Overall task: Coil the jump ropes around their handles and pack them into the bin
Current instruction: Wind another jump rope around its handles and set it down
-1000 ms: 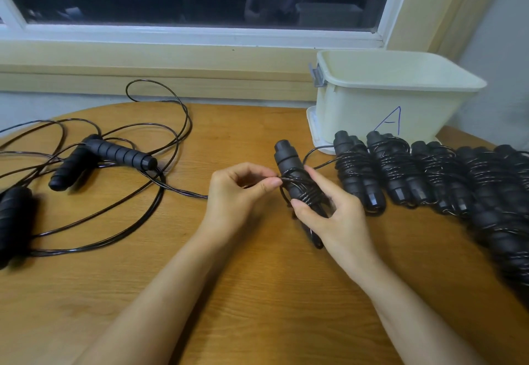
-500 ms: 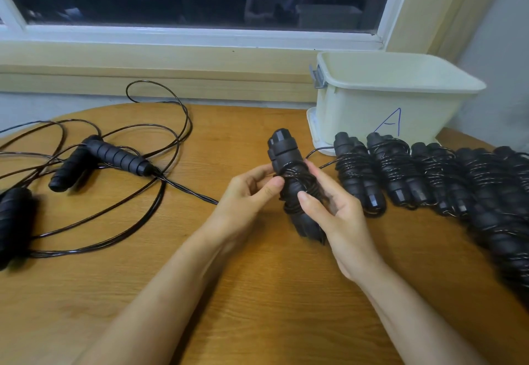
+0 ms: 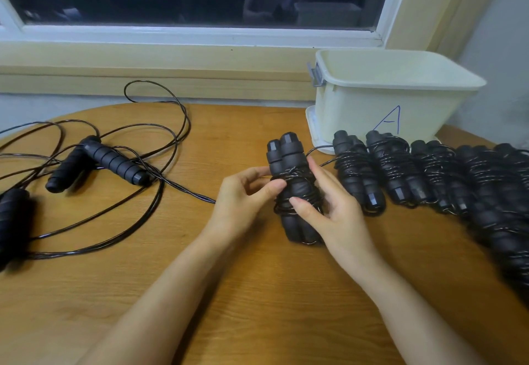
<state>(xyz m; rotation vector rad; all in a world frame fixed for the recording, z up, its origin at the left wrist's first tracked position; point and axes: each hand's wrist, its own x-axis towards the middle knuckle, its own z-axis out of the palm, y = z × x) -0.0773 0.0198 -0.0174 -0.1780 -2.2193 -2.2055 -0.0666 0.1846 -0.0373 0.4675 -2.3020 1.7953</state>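
While both hands work on one bundle (image 3: 289, 161) of two black handles with cord (image 3: 297, 193) wound round the middle, the step in hand is, as I judge, the finishing of one coil. This bundle is held nearly upright just in front of the bin (image 3: 372, 101), toward its left corner; whether its lower end touches the counter (image 3: 257, 293) I cannot tell. The grip of the left hand (image 3: 246, 201) is a pinch: thumb and curled fingers meet on the cord at the side of the bundle away from the bin. The grip of the right hand (image 3: 335, 216) is partly closed, with the thumb pressed on the windings and the fingers bent round the side near the bin. Directly in front of the bin lies a row of coiled ropes (image 3: 423, 173), side by side and not yet packed. Far to the left of the bin lie loose ropes (image 3: 114, 161), their cords spread in wide loops. So the task looks about halfway, and no rope is seen inside the bin from this angle. The next move calls, I think, for tucking the cord end under a winding so that it does not spring open, then laying the bundle beside the row. The only writing is a blue letter A (image 3: 390, 120), drawn by hand on the front wall of the bin; no brand is readable.
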